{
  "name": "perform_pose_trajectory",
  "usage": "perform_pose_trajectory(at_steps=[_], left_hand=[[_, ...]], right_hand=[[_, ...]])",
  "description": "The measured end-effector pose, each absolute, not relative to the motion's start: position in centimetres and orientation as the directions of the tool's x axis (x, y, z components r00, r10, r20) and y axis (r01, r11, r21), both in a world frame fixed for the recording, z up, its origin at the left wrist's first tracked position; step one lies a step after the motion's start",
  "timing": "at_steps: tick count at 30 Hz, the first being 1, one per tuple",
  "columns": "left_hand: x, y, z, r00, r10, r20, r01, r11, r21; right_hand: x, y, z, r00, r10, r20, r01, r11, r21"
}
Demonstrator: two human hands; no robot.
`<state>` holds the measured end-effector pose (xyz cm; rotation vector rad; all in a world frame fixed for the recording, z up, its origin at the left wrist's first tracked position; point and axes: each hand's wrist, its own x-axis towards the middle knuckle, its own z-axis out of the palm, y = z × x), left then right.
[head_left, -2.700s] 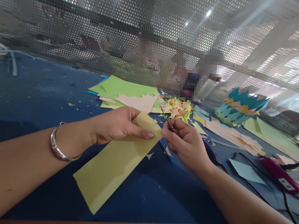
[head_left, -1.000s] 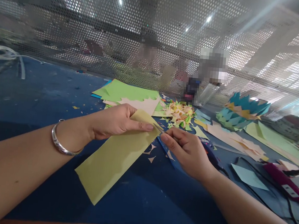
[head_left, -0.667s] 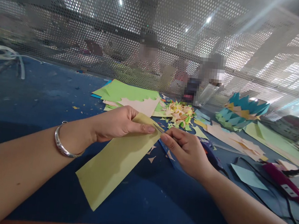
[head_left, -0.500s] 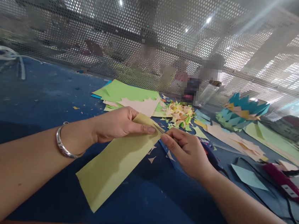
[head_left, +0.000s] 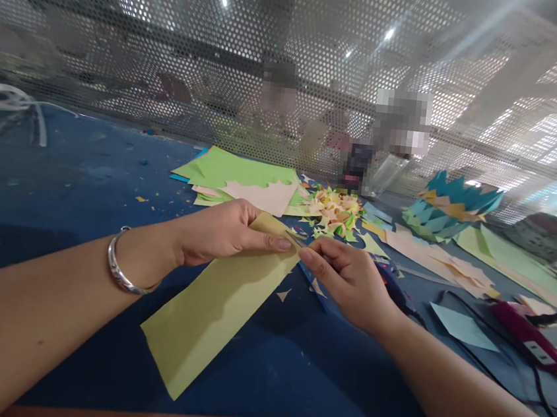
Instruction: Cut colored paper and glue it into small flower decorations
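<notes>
My left hand point(head_left: 223, 232) pinches a long yellow-green paper strip point(head_left: 214, 321) near its upper end, thumb on top. The strip slants down toward me, its lower end hanging free above the blue table. Closed around scissors point(head_left: 296, 239), my right hand point(head_left: 345, 278) hides their handles; only thin metal blades show at the strip's top right edge, just beside my left thumb. Small pointed paper scraps point(head_left: 283, 295) lie on the table beneath my hands.
Behind my hands are green paper sheets point(head_left: 247, 169) and a heap of paper clippings point(head_left: 335, 211). A layered zigzag paper piece point(head_left: 450, 210) stands to the right, near a purple power strip point(head_left: 533, 338) with black cables. Perforated metal mesh point(head_left: 175, 58) rises at the back.
Both hands keep their hold on the strip and scissors, with only a very slight shift. The view has moved slightly.
</notes>
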<state>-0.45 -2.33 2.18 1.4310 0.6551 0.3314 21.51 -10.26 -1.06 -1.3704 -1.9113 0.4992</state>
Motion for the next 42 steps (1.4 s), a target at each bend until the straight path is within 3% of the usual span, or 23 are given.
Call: perform_pose_trajectory(at_steps=[12, 22, 42], left_hand=[[-0.32, -2.51, 2.02, 0.801, 0.547, -0.245, 0.185, 0.163, 0.969], [-0.82, -2.32, 2.76, 0.754, 0.598, -0.273, 0.184, 0.207, 0.961], [-0.8, -2.14, 2.4, 0.759, 0.613, -0.218, 0.176, 0.129, 0.976]], right_hand=[[21.48, -10.37, -1.07, -0.193, 0.921, 0.339, 0.661, 0.378, -0.648], [21.86, -10.18, -1.35, -0.178, 0.919, 0.351, 0.676, 0.373, -0.635], [21.64, -10.41, -1.09, -0.18, 0.923, 0.341, 0.678, 0.368, -0.637]])
